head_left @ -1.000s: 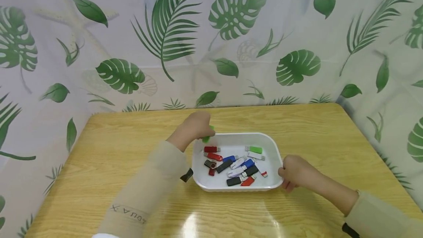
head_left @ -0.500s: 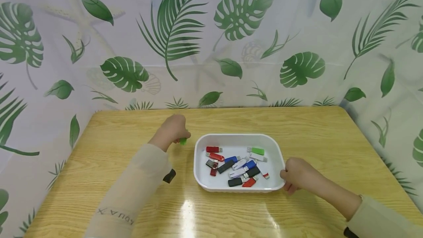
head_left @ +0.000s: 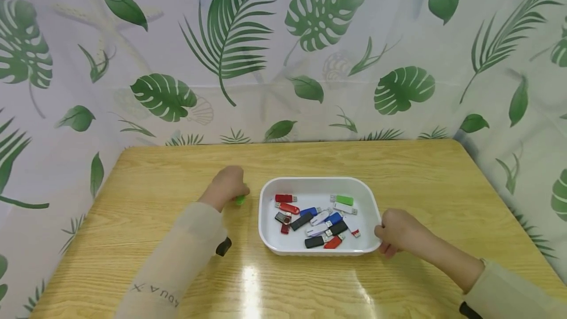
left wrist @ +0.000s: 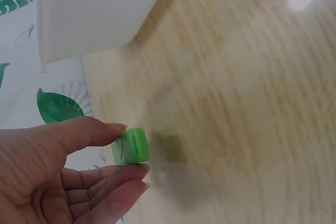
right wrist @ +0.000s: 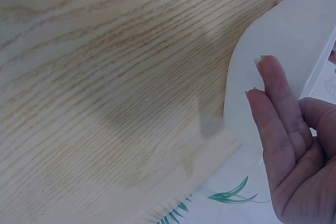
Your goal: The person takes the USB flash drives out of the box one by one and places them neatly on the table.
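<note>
In the head view my left hand [head_left: 228, 187] is over the table just left of the white plastic tray [head_left: 319, 252]. Thumb and fingers pinch a small green USB stick [left wrist: 131, 146], whose blunt end shows in the left wrist view, close above the wood; the rest is hidden in the grip. My right hand [head_left: 396, 233] holds the tray's right end by the rim, and two of its fingers [right wrist: 275, 85] lie along the outer wall. Inside the tray are several USB sticks: red [head_left: 284, 198], green [head_left: 344, 200], blue, black and white.
The tray stands on a glossy wooden table [head_left: 155, 176], with bare wood around it. A leaf-print cloth [head_left: 266, 63] hangs behind the table and along both sides.
My left hand has moved left from over the tray's left end with the green USB stick, then come down slightly towards the table. The right hand stays at the tray's rim.
</note>
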{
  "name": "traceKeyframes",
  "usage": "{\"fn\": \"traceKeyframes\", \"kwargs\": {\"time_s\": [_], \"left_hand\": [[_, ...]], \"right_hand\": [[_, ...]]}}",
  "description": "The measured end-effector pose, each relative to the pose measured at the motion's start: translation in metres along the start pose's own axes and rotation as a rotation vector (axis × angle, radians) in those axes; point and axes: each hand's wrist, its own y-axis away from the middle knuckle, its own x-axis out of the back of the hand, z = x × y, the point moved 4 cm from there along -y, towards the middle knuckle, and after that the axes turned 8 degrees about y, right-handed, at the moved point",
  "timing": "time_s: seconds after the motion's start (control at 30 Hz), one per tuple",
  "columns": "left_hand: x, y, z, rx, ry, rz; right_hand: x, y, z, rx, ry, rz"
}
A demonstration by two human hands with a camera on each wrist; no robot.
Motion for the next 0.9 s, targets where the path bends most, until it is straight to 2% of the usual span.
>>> {"fn": "traceKeyframes", "kwargs": {"time_s": [0.27,0.57,0.9], "left_hand": [[-0.012,0.001,-0.002,0.022,0.047,-0.009],[-0.018,-0.005,0.002,0.002,-0.075,-0.001],[-0.005,-0.003,0.009,-0.013,-0.122,0.033]], "right_hand": [[0.0,0.0,0.0,0.005,-0.009,-0.001],[0.0,0.0,0.0,0.014,-0.009,0.001],[-0.001,-0.001,0.0,0.018,-0.026,-0.011]]}}
